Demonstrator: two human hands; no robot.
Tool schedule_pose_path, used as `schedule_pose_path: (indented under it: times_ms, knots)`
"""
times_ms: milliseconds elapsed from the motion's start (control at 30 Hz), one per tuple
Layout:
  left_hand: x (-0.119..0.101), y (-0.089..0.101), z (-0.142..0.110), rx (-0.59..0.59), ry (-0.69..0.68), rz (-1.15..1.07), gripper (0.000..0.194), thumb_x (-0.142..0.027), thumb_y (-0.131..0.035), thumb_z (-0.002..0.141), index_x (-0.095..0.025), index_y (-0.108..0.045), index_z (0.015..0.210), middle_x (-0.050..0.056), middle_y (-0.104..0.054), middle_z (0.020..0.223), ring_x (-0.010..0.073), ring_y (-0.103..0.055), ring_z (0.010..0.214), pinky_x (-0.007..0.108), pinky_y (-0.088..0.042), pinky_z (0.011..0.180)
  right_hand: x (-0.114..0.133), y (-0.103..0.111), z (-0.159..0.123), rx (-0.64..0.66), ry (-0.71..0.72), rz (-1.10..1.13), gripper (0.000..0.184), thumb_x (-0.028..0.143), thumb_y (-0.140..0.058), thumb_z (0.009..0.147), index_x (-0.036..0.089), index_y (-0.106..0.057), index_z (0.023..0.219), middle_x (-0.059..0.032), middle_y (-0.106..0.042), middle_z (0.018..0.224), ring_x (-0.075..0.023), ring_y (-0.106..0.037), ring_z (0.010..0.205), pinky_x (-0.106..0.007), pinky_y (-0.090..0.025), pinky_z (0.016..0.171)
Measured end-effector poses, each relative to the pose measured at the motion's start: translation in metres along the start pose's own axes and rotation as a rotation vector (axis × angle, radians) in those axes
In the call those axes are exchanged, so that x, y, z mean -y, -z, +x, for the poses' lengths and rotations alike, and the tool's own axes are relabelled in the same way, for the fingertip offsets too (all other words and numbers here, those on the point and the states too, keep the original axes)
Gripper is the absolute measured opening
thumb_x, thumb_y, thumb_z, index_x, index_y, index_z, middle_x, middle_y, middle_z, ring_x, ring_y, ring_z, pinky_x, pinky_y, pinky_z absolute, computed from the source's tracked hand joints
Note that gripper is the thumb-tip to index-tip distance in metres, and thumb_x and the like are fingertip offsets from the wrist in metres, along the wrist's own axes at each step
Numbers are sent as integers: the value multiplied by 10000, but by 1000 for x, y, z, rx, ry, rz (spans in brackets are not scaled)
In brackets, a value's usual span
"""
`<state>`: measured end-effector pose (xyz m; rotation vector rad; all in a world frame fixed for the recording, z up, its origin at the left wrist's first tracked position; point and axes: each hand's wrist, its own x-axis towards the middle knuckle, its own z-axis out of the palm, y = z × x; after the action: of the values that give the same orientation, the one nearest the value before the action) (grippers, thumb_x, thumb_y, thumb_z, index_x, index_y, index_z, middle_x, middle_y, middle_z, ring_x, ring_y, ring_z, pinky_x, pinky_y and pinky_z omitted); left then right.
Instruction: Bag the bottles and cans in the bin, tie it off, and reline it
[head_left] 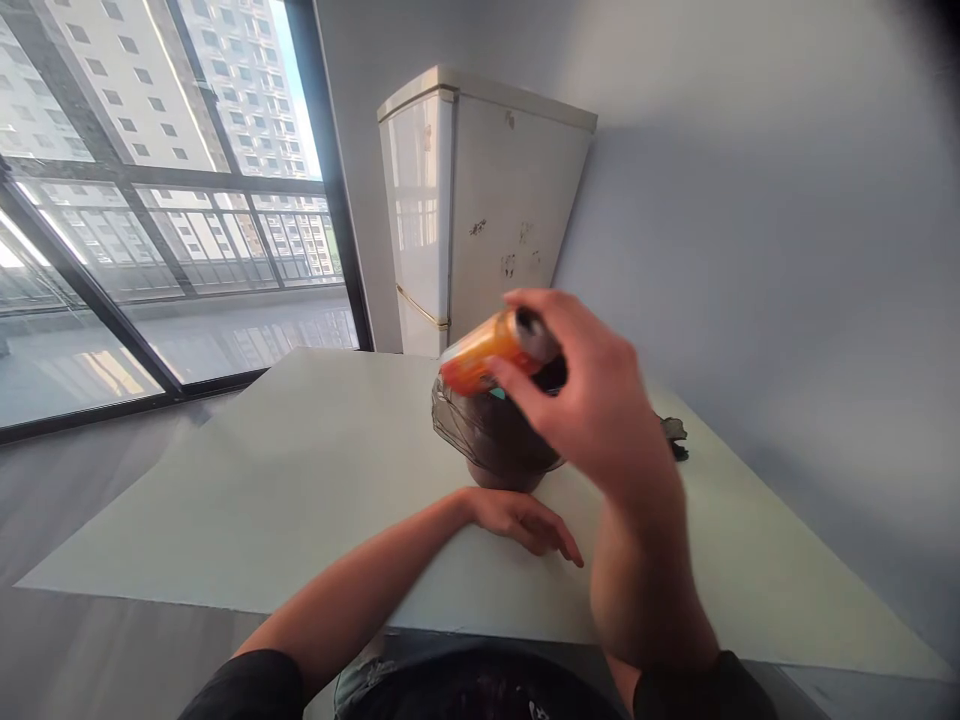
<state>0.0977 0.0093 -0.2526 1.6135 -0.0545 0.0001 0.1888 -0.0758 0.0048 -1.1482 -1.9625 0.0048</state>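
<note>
An orange-and-red drink can [480, 352] is gripped at one end between the thumb and fingers of my right hand [589, 375]. It is held tilted, almost on its side, above a small bin [504, 476] lined with a dark see-through plastic bag [469, 430]. Can and hand cover much of the bin's mouth, and what lies inside is mostly hidden. My left hand [525, 522] rests on the table just in front of the bin, fingers loosely spread and holding nothing.
The bin stands on a pale table [330, 480]. A crumpled dark piece [675, 435] lies to its right near the wall. Behind the table stands a white refrigerator [517, 190], with glass sliding doors [180, 230] to the left.
</note>
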Motion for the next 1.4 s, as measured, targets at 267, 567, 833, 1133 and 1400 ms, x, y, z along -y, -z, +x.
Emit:
schedule_pose_path:
  times_ms: [267,567,833,1133,1400]
  knots:
    - [1,1,-3,5,-16,-58,486,-388,-743,952,-132,-699,1362,165,-688,1418,301,-592,1436,418,-427,1222,-84,12,18,93,-216,-213,390,330,-698,916,272,-687,1302,-99,-743,1275,-290,-715,1075,-389,-564,870]
    - [-6,0,-5,-18,25,-63,480,-372,-742,955,-132,-698,1368,163,-689,1411,290,-595,1433,409,-418,1228,-100,6,21,335,-206,-109,428,380,-712,915,294,-718,1334,-64,-764,1287,-259,-717,1108,-328,-538,834]
    - [-3,-3,-4,-33,-4,-62,475,-414,-748,963,-119,-705,1333,171,-706,1371,283,-627,1389,406,-444,1198,-134,35,17,199,-396,-212,333,295,-606,967,272,-762,1259,-83,-793,1176,-255,-726,1017,-370,-557,840]
    - [-10,-6,-6,-54,6,60,566,-639,-694,950,-113,-788,1136,168,-770,1177,281,-716,1206,378,-513,1124,-218,22,24,689,-531,-289,573,243,-804,756,322,-733,1320,-68,-745,1351,-263,-741,1073,-343,-571,845]
    - [-39,-30,-2,-255,138,352,399,-539,-607,1031,-177,-763,1088,112,-796,1079,206,-735,1006,308,-555,945,-214,-4,34,827,-657,-308,138,243,-796,730,249,-781,867,-113,-790,1192,-375,-739,1078,-446,-587,829]
